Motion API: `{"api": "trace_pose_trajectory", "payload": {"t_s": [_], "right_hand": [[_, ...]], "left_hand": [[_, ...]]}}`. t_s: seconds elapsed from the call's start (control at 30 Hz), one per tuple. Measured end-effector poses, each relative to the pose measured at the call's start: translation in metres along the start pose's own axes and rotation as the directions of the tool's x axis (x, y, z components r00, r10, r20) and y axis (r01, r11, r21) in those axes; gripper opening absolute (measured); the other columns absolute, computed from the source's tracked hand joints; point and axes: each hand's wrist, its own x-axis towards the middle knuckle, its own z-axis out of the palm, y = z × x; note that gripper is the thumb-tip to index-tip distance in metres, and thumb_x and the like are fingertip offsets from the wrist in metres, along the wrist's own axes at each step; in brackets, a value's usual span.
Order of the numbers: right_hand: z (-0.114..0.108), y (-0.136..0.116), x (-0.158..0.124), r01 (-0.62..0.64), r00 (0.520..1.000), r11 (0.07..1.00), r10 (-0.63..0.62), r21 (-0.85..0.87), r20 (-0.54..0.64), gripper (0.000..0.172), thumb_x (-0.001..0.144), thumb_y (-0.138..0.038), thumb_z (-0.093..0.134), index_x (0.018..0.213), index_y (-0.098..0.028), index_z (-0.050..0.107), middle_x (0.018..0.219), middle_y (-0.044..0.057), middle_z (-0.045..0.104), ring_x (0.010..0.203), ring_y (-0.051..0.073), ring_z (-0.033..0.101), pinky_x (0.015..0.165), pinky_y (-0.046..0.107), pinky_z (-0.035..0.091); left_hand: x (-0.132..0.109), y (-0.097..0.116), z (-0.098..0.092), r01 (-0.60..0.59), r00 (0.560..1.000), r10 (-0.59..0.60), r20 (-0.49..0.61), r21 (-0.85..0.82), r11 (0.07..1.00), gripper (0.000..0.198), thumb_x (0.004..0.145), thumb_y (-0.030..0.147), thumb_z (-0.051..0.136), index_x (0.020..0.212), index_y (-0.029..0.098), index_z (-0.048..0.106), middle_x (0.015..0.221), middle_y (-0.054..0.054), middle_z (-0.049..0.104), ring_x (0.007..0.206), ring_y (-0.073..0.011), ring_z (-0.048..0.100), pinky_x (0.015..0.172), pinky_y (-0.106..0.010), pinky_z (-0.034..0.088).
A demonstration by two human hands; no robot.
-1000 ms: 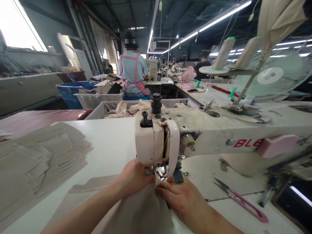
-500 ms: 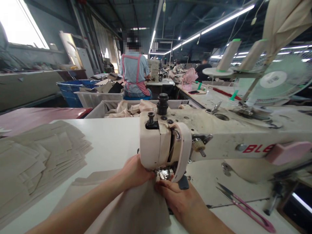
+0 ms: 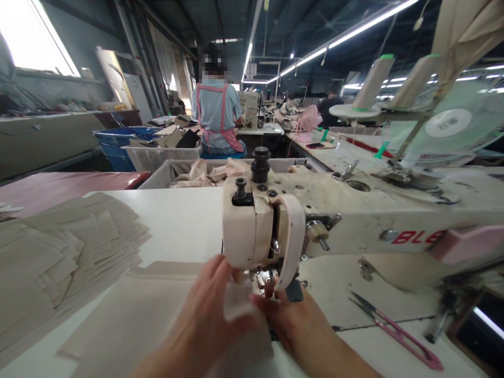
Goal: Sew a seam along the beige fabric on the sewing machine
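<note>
A beige fabric piece (image 3: pixel 157 299) lies on the white table, its right edge running to the presser foot (image 3: pixel 263 281) of a sewing machine (image 3: pixel 240 231). Over that cloth is my left hand (image 3: pixel 208 310), slightly blurred, with its thumb spread away from the fingers; the fingertips are beside the machine head. My right hand (image 3: pixel 295 317) is just right of the presser foot. Its fingers are closed at the fabric's edge, and the fingertips are partly hidden by the pale curved guard (image 3: pixel 293 236).
Stacked fabric pieces (image 3: pixel 51 252) cover the table's left. Pink-handled thread scissors (image 3: pixel 397 331) lie on the machine bed at right. Behind the machine stands a bin of cloth (image 3: pixel 212 170). Thread cones (image 3: pixel 376 81) and a fan (image 3: pixel 449 123) are at right. A person (image 3: pixel 216 115) sits ahead.
My left hand has drawn back from the presser foot and its thumb has spread from the fingers. The fabric lies flatter at left. My right hand stays by the foot.
</note>
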Motion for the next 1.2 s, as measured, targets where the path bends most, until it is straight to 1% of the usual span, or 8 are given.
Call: {"api": "trace_pose_trajectory", "payload": {"t_s": [0.1,0.17,0.2,0.3,0.33,0.4,0.87,1.2], "right_hand": [[-0.003,-0.004,-0.008,-0.047,0.998,0.998,0.046,0.041,0.045,0.029,0.097,-0.017,0.040,0.098,-0.020,0.069,0.087,0.008,0.070,0.079,0.020,0.064,0.071,0.031,0.052],[-0.002,-0.009,-0.019,-0.229,0.973,0.939,0.215,0.257,0.083,0.027,0.096,-0.019,0.043,0.111,-0.022,0.065,0.090,0.006,0.071,0.079,0.018,0.067,0.070,0.029,0.054],[0.000,-0.012,-0.025,-0.357,0.933,0.822,0.333,0.443,0.135,0.027,0.096,-0.023,0.046,0.118,-0.023,0.061,0.094,0.006,0.071,0.082,0.017,0.069,0.072,0.028,0.055],[0.006,-0.025,-0.043,-0.541,0.757,0.158,0.520,0.826,0.396,0.041,0.087,-0.039,0.064,0.125,-0.026,0.054,0.105,0.006,0.071,0.093,0.018,0.070,0.080,0.030,0.055],[0.009,-0.030,-0.047,-0.529,0.731,0.018,0.517,0.848,0.446,0.047,0.083,-0.043,0.069,0.124,-0.025,0.056,0.105,0.006,0.071,0.093,0.018,0.070,0.080,0.029,0.055],[0.013,-0.038,-0.048,-0.509,0.705,-0.095,0.526,0.856,0.477,0.051,0.075,-0.044,0.078,0.117,-0.021,0.061,0.099,0.007,0.073,0.089,0.018,0.071,0.077,0.027,0.054],[0.009,-0.054,-0.026,-0.671,0.509,-0.115,0.647,0.732,0.568,0.046,0.059,-0.047,0.083,0.087,-0.012,0.073,0.073,0.004,0.070,0.071,0.014,0.066,0.068,0.024,0.054],[0.008,-0.053,-0.028,-0.664,0.525,-0.123,0.625,0.737,0.578,0.050,0.055,-0.048,0.088,0.089,-0.014,0.075,0.072,0.001,0.068,0.064,0.008,0.060,0.067,0.021,0.052]], "left_hand": [[-0.033,0.010,0.009,0.134,0.985,-0.123,0.117,-0.091,0.987,0.053,0.045,0.004,0.078,0.086,0.019,0.048,0.086,0.001,0.052,0.078,-0.0168,0.049,0.072,-0.027,0.044],[-0.042,0.010,0.012,0.228,0.962,-0.207,0.176,-0.113,0.967,0.047,0.048,0.001,0.075,0.080,0.019,0.045,0.080,0.003,0.049,0.075,-0.0152,0.046,0.070,-0.025,0.041],[-0.043,0.008,0.012,0.240,0.957,-0.214,0.197,-0.123,0.963,0.045,0.049,0.001,0.074,0.078,0.019,0.044,0.078,0.003,0.048,0.073,-0.0146,0.044,0.069,-0.025,0.039],[-0.038,0.002,0.010,0.196,0.958,-0.153,0.242,-0.166,0.966,0.041,0.052,0.004,0.074,0.076,0.019,0.043,0.075,0.003,0.046,0.071,-0.0140,0.042,0.065,-0.024,0.036],[-0.037,0.001,0.009,0.189,0.960,-0.143,0.242,-0.178,0.966,0.040,0.053,0.005,0.073,0.075,0.019,0.044,0.075,0.003,0.046,0.071,-0.0138,0.041,0.065,-0.024,0.036],[-0.036,0.001,0.008,0.194,0.960,-0.143,0.239,-0.206,0.959,0.036,0.056,0.005,0.073,0.074,0.018,0.045,0.073,0.004,0.046,0.070,-0.0133,0.042,0.064,-0.024,0.035],[-0.041,-0.006,0.005,0.002,0.957,0.100,0.271,-0.352,0.936,0.012,0.084,0.015,0.059,0.075,0.017,0.052,0.075,0.002,0.053,0.072,-0.0116,0.051,0.066,-0.020,0.039],[-0.047,-0.008,0.013,-0.081,0.972,0.157,0.173,-0.382,0.921,0.015,0.090,0.015,0.053,0.075,0.016,0.056,0.077,0.000,0.057,0.074,-0.0112,0.056,0.068,-0.018,0.043]]}}
